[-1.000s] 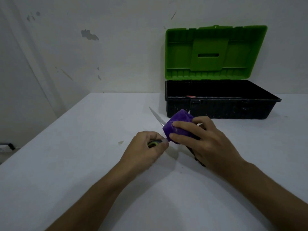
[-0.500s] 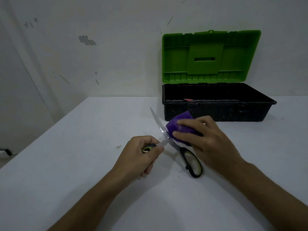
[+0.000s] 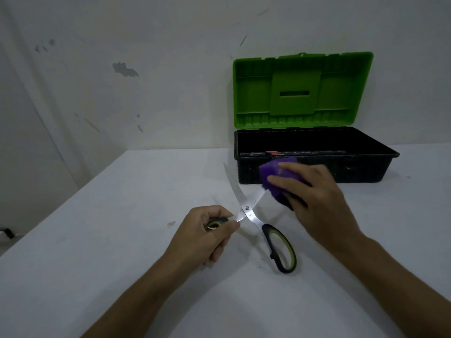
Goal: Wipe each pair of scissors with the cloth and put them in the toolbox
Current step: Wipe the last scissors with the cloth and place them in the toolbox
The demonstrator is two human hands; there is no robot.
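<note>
Scissors (image 3: 246, 211) mid-wipe, none of this pair boxed yet
One handle is gripped in the closed left hand (image 3: 207, 236) at 6 o'clock on the table (image 3: 97, 240); the cloth (image 3: 273, 176) is pinched round the right blade tip by the right hand (image 3: 314, 193). The toolbox (image 3: 314, 167) stands open at 1 o'clock, something red glimpsed inside, unidentifiable. Judged left: the other blade, then stowing

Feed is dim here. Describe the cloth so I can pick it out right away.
Find the open toolbox with the green lid at the back of the table. Just in front of its black near wall, the right hand presses a bunched cloth over one blade of the open scissors. It is the only purple thing in view.
</note>
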